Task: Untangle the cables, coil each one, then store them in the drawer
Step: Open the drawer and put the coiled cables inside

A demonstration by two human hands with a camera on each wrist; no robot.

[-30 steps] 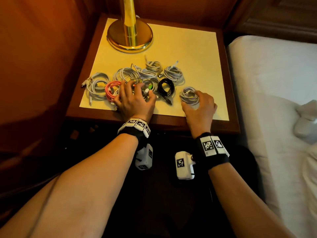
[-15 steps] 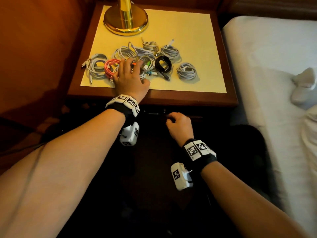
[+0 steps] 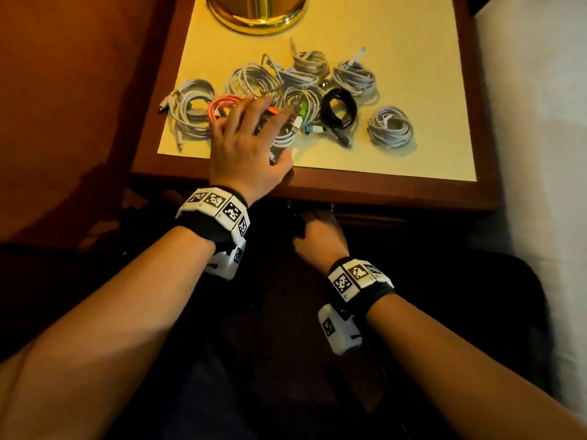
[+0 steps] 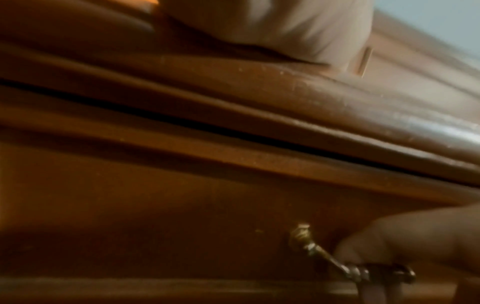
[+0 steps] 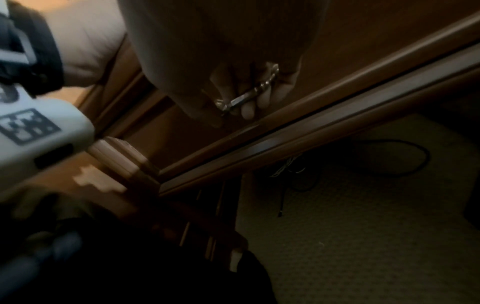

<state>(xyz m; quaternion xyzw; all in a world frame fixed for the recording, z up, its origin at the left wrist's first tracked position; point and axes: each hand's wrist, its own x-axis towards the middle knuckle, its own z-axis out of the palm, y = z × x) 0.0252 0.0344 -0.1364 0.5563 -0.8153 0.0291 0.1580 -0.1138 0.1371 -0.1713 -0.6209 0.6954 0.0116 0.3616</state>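
- Right hand [image 5: 233,86] was down under the tabletop edge, fingers [image 5: 248,111] curled round the brass drawer handle [image 5: 246,95] – a proper grip, my guess being it was set up to pull the drawer [image 4: 182,216] open so the coils have somewhere to go.
- The handle's a slim bar whose long axis ran along the drawer front, side to side, so the fingers hooked over it crosswise. The drawer looked to be in or nearly in; the wrist views were dim and blurry, so I wouldn't swear to it.
- Left hand [image 3: 251,147] lay flat on the nightstand [image 3: 381,192], fingers spread and fairly straight over the nearest coils, pressing on them rather than gripping anything – probably pinning them.
- Coiled cables [image 3: 305,100] sat bunched on the yellow top, mostly white, plus a pink one [image 3: 219,106] right under the fingertips and a black one [image 3: 336,106] just beside the middle bunch. Each lay flat as a loop, plug ends sticking out toward the front edge on a few.
- One white coil [image 3: 390,125] sat apart on the right.
- Brass lamp base [image 3: 257,14] stood at the back.
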